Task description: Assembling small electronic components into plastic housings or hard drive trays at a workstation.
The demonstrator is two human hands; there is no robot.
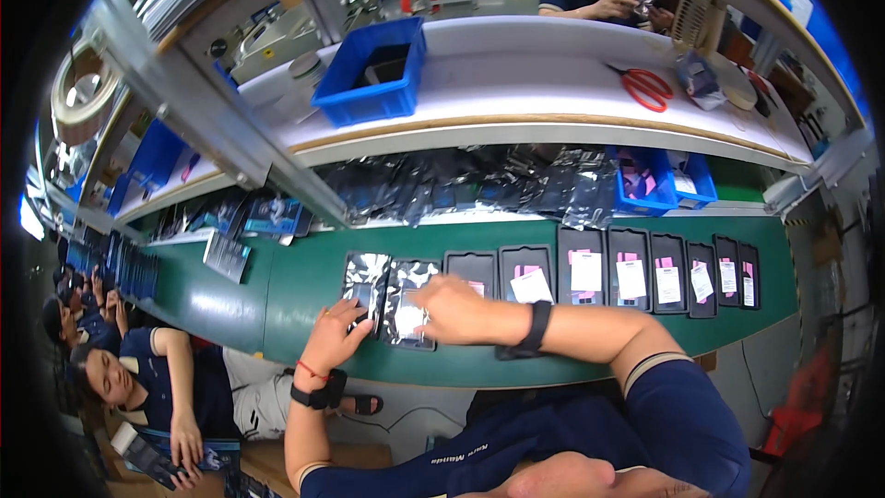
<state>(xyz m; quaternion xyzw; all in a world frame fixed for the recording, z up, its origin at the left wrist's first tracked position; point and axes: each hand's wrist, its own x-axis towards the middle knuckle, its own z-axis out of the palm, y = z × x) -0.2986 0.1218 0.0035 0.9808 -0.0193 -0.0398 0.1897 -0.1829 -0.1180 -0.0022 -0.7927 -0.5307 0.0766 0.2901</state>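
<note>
On the green table, a black tray (365,269) has a shiny clear bag or film over it. My left hand (337,336) rests on its near part, fingers spread and thumb apart. Right beside it lies a second black tray with a shiny clear cover (402,321). My right hand (454,310) reaches over that tray from the right, its fingers curled down against the glossy cover. Whatever the fingertips pinch is hidden. To the right, an uncovered black tray (472,261) is partly behind my right hand, with a bit of pink inside.
Further right, several black trays hold white cards (585,271) and pink pieces. Behind them, shiny dark bags (461,186) and small blue bins (645,186) sit under a shelf. The shelf carries a blue crate (369,92) and red scissors (647,89). A co-worker (175,397) sits at left.
</note>
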